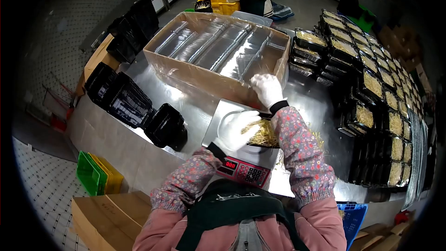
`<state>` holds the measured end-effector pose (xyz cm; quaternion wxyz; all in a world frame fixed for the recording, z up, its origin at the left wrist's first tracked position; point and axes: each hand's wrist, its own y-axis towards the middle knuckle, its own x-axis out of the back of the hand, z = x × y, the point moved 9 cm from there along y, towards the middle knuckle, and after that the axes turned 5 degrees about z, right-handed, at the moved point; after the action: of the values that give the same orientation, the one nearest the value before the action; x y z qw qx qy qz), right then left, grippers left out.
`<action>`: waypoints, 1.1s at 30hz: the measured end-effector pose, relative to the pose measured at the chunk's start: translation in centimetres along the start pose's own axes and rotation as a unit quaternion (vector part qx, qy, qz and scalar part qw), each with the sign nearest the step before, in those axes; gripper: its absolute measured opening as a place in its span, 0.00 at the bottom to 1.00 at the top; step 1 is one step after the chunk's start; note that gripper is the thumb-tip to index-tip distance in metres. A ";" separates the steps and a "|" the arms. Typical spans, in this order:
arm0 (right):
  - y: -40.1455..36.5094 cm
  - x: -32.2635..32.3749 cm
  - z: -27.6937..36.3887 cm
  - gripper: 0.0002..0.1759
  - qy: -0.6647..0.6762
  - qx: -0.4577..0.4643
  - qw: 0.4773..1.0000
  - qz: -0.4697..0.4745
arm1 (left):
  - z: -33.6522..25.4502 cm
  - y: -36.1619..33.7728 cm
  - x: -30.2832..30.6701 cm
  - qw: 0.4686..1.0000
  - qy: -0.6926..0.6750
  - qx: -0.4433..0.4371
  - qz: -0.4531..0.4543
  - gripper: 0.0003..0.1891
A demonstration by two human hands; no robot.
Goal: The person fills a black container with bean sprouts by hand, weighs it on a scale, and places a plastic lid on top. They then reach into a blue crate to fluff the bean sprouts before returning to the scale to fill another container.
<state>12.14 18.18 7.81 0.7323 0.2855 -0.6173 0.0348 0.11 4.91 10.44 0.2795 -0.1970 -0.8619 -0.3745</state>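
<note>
Sprouts point(263, 135) lie in a black tray on the weighing scale point(214, 126), directly in front of your body in the head view. Your left hand point(238, 131), in a white glove, is over the scale; its grip is loosely open, with the fingers extended at the side of the sprouts, and it does not appear to clasp anything. Your right hand point(268, 91), gloved also, is at the near rim of the cardboard box point(197, 86). Its fingers are partly bent, but you cannot tell from here whether this grip has hold of a lid or is empty. Inside the box, clear plastic lids point(207, 44) stand in rows. The red display point(230, 163) seems to show zeros.

As for progress, many filled trays point(371, 83) are stacked on the right of the bench point(104, 128), and these seem to be finished and covered. The tray on the scale has sprouts in it, but no lid is visible on it. Nested black trays point(126, 103) at the left look unfilled, so considerable work appears to be left.
</note>
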 end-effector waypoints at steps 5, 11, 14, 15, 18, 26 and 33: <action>0.2 7.9 -2.5 0.09 0.059 0.011 0.992 -0.112 | 8.7 -4.0 5.0 0.879 -0.377 0.268 -0.115 0.21; -1.9 2.3 -2.3 0.07 0.007 -0.017 0.999 0.033 | 8.9 -1.9 1.9 0.800 -0.514 0.302 -0.065 0.24; -1.8 4.8 -2.6 0.08 0.120 -0.059 0.991 -0.027 | 9.8 -2.2 0.6 0.783 -0.530 0.311 -0.096 0.28; -1.4 7.2 -1.6 0.08 0.119 -0.087 0.988 -0.038 | 9.4 -1.9 0.8 0.790 -0.520 0.316 -0.078 0.31; -0.9 11.9 3.6 0.09 0.223 -0.012 0.972 -0.077 | 6.1 0.6 3.3 0.764 -0.577 0.241 -0.156 0.43; -1.9 14.7 8.8 0.10 0.642 -0.052 0.761 0.072 | -1.4 5.1 9.5 0.829 -0.531 0.074 -0.161 0.33; -3.0 14.7 10.4 0.07 0.730 -0.064 0.677 0.064 | -2.7 3.8 9.6 0.802 -0.574 0.064 -0.151 0.34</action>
<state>7.64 6.44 21.06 0.9627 0.0820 0.0961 0.2395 -4.23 6.56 20.07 -0.3144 -0.2249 -0.9056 -0.1742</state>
